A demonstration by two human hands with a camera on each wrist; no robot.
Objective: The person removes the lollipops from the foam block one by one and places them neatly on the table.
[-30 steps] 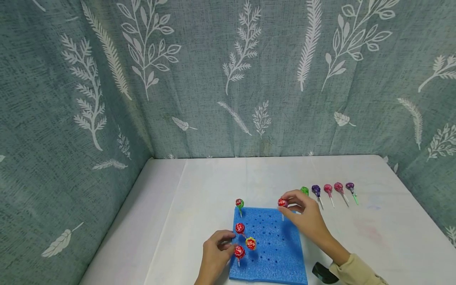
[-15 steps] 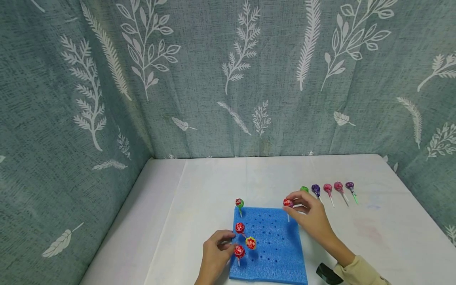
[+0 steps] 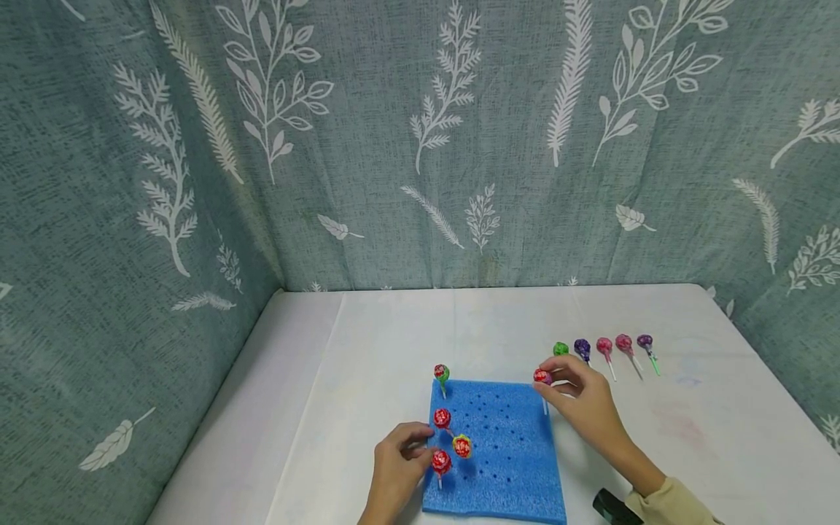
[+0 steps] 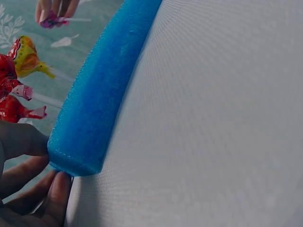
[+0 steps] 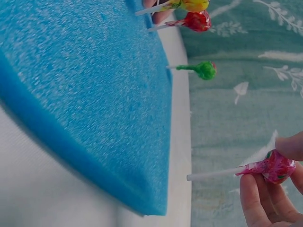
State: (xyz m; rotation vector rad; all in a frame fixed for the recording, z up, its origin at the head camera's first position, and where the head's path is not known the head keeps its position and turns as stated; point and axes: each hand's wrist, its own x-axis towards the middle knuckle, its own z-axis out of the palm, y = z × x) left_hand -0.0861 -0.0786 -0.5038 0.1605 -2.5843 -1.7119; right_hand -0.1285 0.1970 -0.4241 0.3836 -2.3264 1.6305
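A grey-green curtain (image 3: 420, 146) printed with white leaves and ferns hangs behind and to the left, closing in a corner; below it lies the counter (image 3: 394, 343), covered in a white cloth; on the near part of the counter sits a blue foam block (image 3: 505, 459) pierced with rows of small holes; four wrapped lollipops stand in its left side, one with a green base at the far left corner (image 3: 441, 373), two red ones (image 3: 442, 418) (image 3: 441, 462) along the left edge, and a yellow-and-red one (image 3: 462, 446) just beside them; a row of five loose lollipops (image 3: 604, 347), green, purple, two pink and purple, lies on the cloth beyond the block's far right corner; the right hand (image 3: 584, 405) hovers at that corner, its thumb and fingers (image 5: 258, 198) pinching the head of a red-pink lollipop (image 3: 542, 376), whose white stick points at the block's edge without touching it; the left hand (image 3: 397, 474) rests at the block's near left corner, fingers (image 4: 28, 142) curled against the foam.
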